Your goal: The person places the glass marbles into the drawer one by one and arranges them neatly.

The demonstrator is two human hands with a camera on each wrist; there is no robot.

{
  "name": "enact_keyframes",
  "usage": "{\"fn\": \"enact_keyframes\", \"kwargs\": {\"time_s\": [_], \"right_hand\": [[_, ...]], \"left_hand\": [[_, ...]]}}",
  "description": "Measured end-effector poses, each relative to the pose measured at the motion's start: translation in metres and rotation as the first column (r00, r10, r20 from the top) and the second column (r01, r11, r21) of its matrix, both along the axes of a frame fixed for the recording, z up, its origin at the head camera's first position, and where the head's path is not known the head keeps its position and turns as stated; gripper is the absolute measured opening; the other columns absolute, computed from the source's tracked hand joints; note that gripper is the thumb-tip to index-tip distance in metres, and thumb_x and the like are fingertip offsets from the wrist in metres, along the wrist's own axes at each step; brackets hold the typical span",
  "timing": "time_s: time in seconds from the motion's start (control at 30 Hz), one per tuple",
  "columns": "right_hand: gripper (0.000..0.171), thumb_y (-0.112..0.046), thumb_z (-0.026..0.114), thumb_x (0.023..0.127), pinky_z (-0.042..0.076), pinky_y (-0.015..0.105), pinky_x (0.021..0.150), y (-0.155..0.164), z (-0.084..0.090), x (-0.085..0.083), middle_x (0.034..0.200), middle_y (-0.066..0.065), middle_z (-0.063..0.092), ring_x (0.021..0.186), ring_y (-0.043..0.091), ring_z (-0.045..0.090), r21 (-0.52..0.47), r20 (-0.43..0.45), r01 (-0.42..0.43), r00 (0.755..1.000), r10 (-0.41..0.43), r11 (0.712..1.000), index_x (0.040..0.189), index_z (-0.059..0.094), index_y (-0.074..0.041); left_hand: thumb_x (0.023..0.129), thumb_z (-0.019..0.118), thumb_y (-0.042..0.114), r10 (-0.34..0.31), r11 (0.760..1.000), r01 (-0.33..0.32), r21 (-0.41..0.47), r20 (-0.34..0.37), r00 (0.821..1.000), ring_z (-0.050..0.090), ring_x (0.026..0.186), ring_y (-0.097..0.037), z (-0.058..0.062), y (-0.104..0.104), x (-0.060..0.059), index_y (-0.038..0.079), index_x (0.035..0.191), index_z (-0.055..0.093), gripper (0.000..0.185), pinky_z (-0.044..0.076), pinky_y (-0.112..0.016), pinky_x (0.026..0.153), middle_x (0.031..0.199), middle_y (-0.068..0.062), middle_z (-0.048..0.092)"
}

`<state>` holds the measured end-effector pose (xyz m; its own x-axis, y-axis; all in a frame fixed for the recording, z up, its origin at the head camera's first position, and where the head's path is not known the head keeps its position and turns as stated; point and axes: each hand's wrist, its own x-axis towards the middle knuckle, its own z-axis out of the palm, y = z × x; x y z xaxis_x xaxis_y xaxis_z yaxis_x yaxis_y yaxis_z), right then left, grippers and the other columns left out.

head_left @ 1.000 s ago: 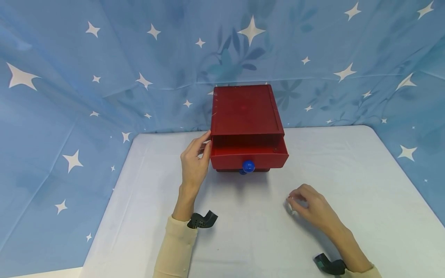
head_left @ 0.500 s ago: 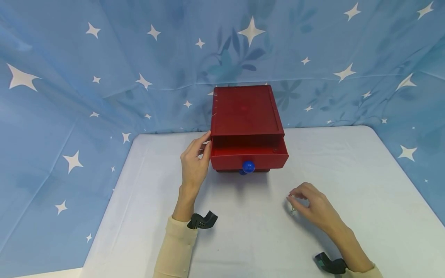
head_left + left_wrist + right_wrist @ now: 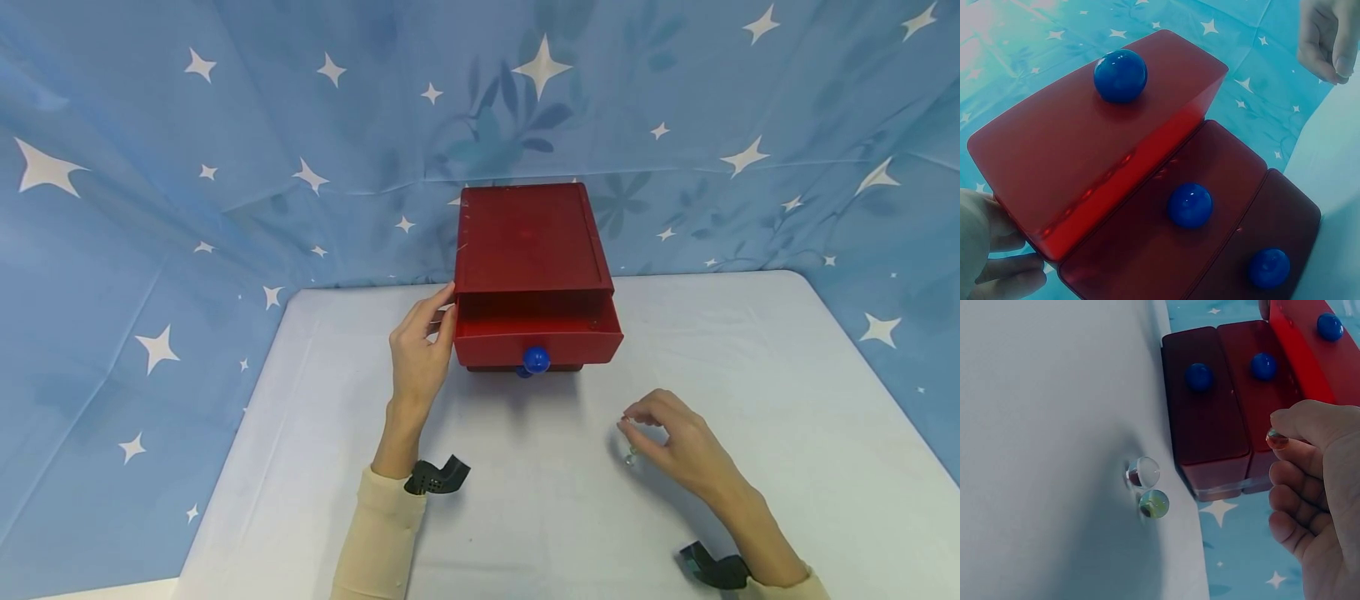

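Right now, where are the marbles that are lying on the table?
Two marbles lie touching on the white table, just under the right hand, in front and to the right of the red drawer box.

White table (image 3: 787,375) with rounded corners. Blue star-print cloth (image 3: 225,125) hung as a backdrop behind and down both sides, with faint leaf patterns in the middle. Black wrist straps (image 3: 438,477) on both forearms, beside cream sleeves (image 3: 375,542).
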<state>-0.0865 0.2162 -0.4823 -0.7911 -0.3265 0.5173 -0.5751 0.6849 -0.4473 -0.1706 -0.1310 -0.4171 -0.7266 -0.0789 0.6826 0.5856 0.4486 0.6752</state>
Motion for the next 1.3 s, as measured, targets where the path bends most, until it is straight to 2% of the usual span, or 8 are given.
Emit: {"fn": "enact_keyframes", "kwargs": {"time_s": [0.37,0.8,0.87,0.93,0.97,1.07,1.13,1.3], "right_hand": [[0.038,-0.004,0.091,0.064,0.045,-0.002,0.081,-0.003,0.006,0.001,0.089,-0.011,0.066,0.079,0.008,0.063,0.028,0.021,0.039,0.999,-0.039,0.999,0.093,0.070,-0.018],[0.036,-0.004,0.088,0.067,0.047,0.000,0.082,-0.006,0.014,0.000,0.090,-0.010,0.067,0.081,0.008,0.063,0.007,-0.018,-0.009,1.000,0.009,1.000,0.094,0.070,-0.019],[0.028,-0.011,0.088,0.073,0.048,0.001,0.081,-0.006,0.015,-0.001,0.090,-0.009,0.067,0.081,0.008,0.063,0.006,-0.023,-0.008,1.000,0.009,1.000,0.094,0.070,-0.018],[0.017,-0.026,0.082,0.084,0.048,0.001,0.081,-0.006,0.016,-0.001,0.090,-0.010,0.067,0.081,0.008,0.063,0.006,-0.030,-0.011,0.999,0.012,1.000,0.094,0.070,-0.018],[0.019,-0.035,0.077,0.089,0.049,0.002,0.081,-0.006,0.016,-0.002,0.090,-0.010,0.067,0.081,0.007,0.063,0.005,-0.033,-0.015,0.999,0.015,1.000,0.093,0.070,-0.018],[0.041,-0.056,0.056,0.096,0.050,0.003,0.080,-0.007,0.018,-0.003,0.090,-0.010,0.067,0.081,0.006,0.063,0.003,-0.047,-0.022,0.999,0.022,1.000,0.093,0.070,-0.018],[0.047,-0.060,0.049,0.096,0.050,0.003,0.081,-0.008,0.020,-0.003,0.091,-0.010,0.067,0.081,0.006,0.063,-0.001,-0.055,-0.028,0.998,0.028,1.000,0.093,0.070,-0.017],[0.046,-0.057,0.052,0.097,0.049,0.002,0.082,-0.010,0.023,-0.003,0.090,-0.008,0.067,0.082,0.005,0.062,-0.017,-0.084,-0.054,0.995,0.052,0.998,0.093,0.070,-0.016]], "left_hand": [[0.097,0.064,0.009,-0.002,1.000,0.002,0.000,0.006,1.000,0.074,0.088,-0.024,-0.001,0.000,0.000,0.010,0.132,0.066,0.035,0.064,-0.036,0.080,0.117,-0.012,0.073],[0.097,0.064,0.010,-0.004,1.000,0.004,0.002,-0.006,1.000,0.074,0.088,-0.023,-0.002,0.000,-0.001,0.010,0.132,0.066,0.035,0.064,-0.036,0.079,0.117,-0.011,0.073],[0.097,0.064,0.009,-0.004,1.000,0.004,0.004,-0.008,1.000,0.074,0.087,-0.023,-0.002,0.000,-0.001,0.010,0.132,0.067,0.035,0.064,-0.036,0.079,0.116,-0.011,0.073],[0.097,0.064,0.009,-0.003,1.000,0.003,0.004,-0.010,1.000,0.074,0.087,-0.023,-0.001,0.000,-0.001,0.010,0.132,0.067,0.035,0.064,-0.036,0.079,0.116,-0.011,0.073],[0.097,0.064,0.009,-0.003,1.000,0.003,0.004,-0.010,1.000,0.074,0.087,-0.023,-0.001,0.000,-0.001,0.011,0.132,0.067,0.035,0.064,-0.036,0.079,0.116,-0.011,0.073],[0.097,0.064,0.009,-0.001,1.000,0.001,0.003,-0.006,1.000,0.074,0.087,-0.022,-0.001,0.000,-0.001,0.011,0.132,0.067,0.035,0.064,-0.036,0.079,0.117,-0.010,0.073],[0.097,0.064,0.009,0.000,1.000,0.000,0.003,-0.003,1.000,0.074,0.088,-0.022,-0.001,0.000,-0.001,0.011,0.132,0.066,0.035,0.064,-0.036,0.079,0.117,-0.011,0.073],[0.097,0.064,0.008,0.001,1.000,-0.001,-0.001,-0.001,1.000,0.074,0.087,-0.023,-0.001,0.000,-0.001,0.010,0.132,0.066,0.035,0.064,-0.035,0.079,0.117,-0.011,0.073]]}}
